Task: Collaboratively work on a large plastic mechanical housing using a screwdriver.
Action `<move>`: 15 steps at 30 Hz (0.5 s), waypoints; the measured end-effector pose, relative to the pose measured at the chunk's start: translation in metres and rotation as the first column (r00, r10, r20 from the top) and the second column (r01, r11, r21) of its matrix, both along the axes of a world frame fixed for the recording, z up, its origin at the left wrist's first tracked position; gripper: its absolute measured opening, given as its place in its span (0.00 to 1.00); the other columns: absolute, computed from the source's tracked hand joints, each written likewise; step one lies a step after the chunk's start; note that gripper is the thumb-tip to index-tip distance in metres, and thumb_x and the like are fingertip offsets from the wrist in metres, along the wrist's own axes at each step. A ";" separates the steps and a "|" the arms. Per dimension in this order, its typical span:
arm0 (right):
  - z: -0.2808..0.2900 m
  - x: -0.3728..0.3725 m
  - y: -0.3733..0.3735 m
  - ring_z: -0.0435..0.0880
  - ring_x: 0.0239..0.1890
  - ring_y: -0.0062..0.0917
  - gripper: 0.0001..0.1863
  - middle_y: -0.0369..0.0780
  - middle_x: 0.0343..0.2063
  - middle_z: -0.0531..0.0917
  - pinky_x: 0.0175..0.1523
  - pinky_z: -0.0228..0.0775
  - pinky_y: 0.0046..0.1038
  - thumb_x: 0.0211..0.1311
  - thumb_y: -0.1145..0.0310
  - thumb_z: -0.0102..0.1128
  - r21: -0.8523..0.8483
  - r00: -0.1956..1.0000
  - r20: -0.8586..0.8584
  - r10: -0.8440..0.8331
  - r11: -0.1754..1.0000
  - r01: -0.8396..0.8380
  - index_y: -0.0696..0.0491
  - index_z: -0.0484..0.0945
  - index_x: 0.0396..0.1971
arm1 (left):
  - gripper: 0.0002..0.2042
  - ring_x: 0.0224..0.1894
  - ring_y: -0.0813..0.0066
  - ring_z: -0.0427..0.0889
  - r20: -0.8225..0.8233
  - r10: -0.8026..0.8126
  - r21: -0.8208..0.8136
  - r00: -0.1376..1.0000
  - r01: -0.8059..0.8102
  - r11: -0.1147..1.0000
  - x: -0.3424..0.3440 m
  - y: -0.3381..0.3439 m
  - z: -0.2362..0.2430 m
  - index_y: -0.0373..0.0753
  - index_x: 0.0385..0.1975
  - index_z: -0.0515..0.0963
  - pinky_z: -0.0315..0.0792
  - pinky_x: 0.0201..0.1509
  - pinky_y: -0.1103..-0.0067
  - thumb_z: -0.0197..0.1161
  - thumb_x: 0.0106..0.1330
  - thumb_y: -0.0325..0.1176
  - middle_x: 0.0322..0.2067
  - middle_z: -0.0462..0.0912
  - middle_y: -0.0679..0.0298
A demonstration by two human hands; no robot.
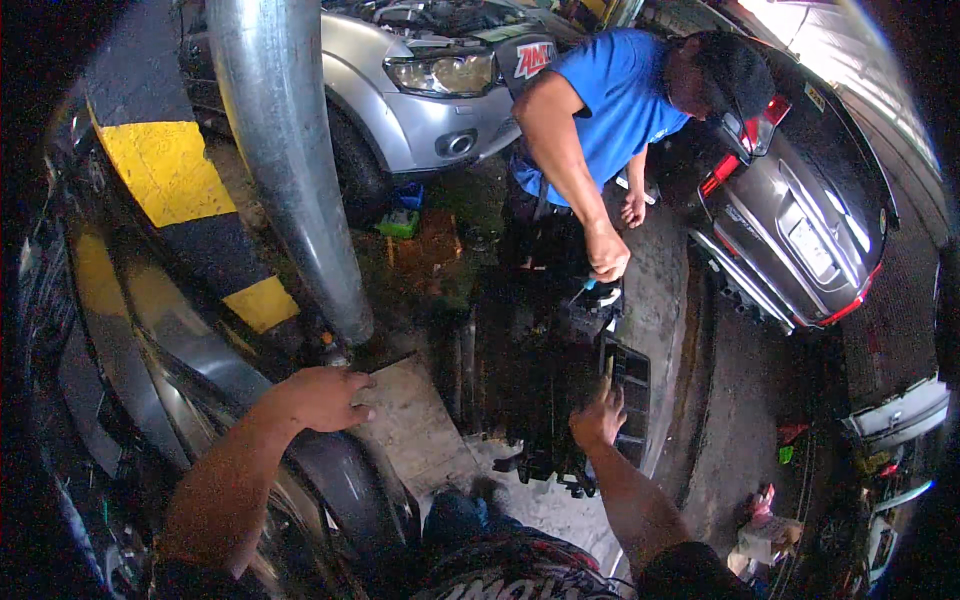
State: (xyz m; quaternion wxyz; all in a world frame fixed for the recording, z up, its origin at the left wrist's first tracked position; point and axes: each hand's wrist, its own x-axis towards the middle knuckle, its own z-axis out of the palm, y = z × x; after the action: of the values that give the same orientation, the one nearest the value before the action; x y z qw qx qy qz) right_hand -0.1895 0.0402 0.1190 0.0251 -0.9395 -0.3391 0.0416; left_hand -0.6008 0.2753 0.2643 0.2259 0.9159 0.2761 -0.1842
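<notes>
My left hand (pixel 322 400) hovers over a flat brown board (pixel 408 420), its fingers apart and nothing visible in them. My right hand (pixel 598 418) rests at the near right side of a dark part (pixel 535 390), beside a black slatted panel (pixel 630 375). Its fingers are stretched out and apart. Much of the dark part is lost in shadow. Across from me a person in a blue shirt (pixel 620 110) leans over the far end, gripping a blue-handled tool (pixel 588 286) that looks like a screwdriver.
A thick metal post (pixel 280 150) rises on the left, beside a black-and-yellow kerb (pixel 165 175). A silver car (pixel 430 120) with its bonnet up stands behind; a dark car (pixel 800 215) is at right. Shiny body panels (pixel 340 490) lie by my left arm.
</notes>
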 end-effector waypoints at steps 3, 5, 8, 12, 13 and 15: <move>0.002 -0.001 0.000 0.47 0.74 0.44 0.53 0.47 0.68 0.59 0.69 0.47 0.59 0.50 0.58 0.67 -0.001 1.000 -0.019 0.008 1.000 -0.008 0.51 0.44 0.72 | 0.28 0.51 0.45 0.79 -0.016 0.004 0.029 1.000 -0.003 1.000 0.000 -0.001 0.000 0.39 0.58 0.71 0.73 0.57 0.59 0.55 0.66 0.54 0.48 0.79 0.46; 0.003 -0.002 0.001 0.47 0.74 0.46 0.54 0.51 0.67 0.60 0.70 0.46 0.58 0.50 0.61 0.67 0.001 1.000 -0.022 0.019 1.000 -0.019 0.50 0.40 0.73 | 0.27 0.49 0.46 0.80 -0.021 0.006 0.059 1.000 -0.005 0.998 0.000 0.000 0.000 0.40 0.58 0.71 0.74 0.55 0.59 0.55 0.66 0.52 0.46 0.81 0.46; 0.006 -0.004 0.003 0.47 0.74 0.45 0.54 0.51 0.67 0.60 0.69 0.47 0.58 0.51 0.60 0.66 0.033 1.000 -0.021 -0.018 0.999 0.019 0.50 0.40 0.73 | 0.32 0.49 0.44 0.80 -0.050 -0.045 0.014 0.998 0.045 0.999 0.000 -0.001 0.001 0.38 0.64 0.64 0.74 0.55 0.59 0.56 0.66 0.52 0.46 0.80 0.42; 0.008 -0.004 0.003 0.48 0.74 0.45 0.53 0.50 0.66 0.61 0.69 0.48 0.57 0.52 0.59 0.66 0.007 1.000 -0.024 -0.009 1.000 0.009 0.52 0.41 0.72 | 0.44 0.50 0.42 0.79 0.173 0.118 0.048 0.978 -0.128 0.991 0.005 -0.004 0.010 0.29 0.70 0.42 0.73 0.55 0.60 0.58 0.65 0.51 0.47 0.78 0.36; 0.007 -0.003 0.002 0.48 0.74 0.45 0.53 0.50 0.65 0.62 0.69 0.48 0.57 0.53 0.57 0.66 -0.047 1.000 -0.008 -0.022 0.999 0.021 0.53 0.41 0.72 | 0.48 0.50 0.41 0.79 0.194 0.149 0.052 0.970 -0.162 0.985 0.007 -0.005 0.012 0.25 0.70 0.36 0.73 0.56 0.60 0.59 0.65 0.51 0.47 0.77 0.34; 0.005 -0.001 0.003 0.48 0.74 0.45 0.52 0.47 0.68 0.60 0.68 0.47 0.61 0.52 0.56 0.66 -0.018 0.999 -0.038 -0.011 1.000 0.010 0.52 0.44 0.72 | 0.48 0.50 0.42 0.79 0.119 0.190 0.062 0.975 -0.198 0.978 0.011 -0.005 0.017 0.22 0.69 0.36 0.73 0.56 0.61 0.58 0.65 0.51 0.48 0.77 0.35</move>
State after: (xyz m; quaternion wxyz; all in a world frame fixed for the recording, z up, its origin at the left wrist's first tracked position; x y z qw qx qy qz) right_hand -0.1908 0.0428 0.1245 0.0235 -0.9405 -0.3334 0.0621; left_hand -0.5895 0.2703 0.2814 0.2241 0.9011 0.3576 -0.0991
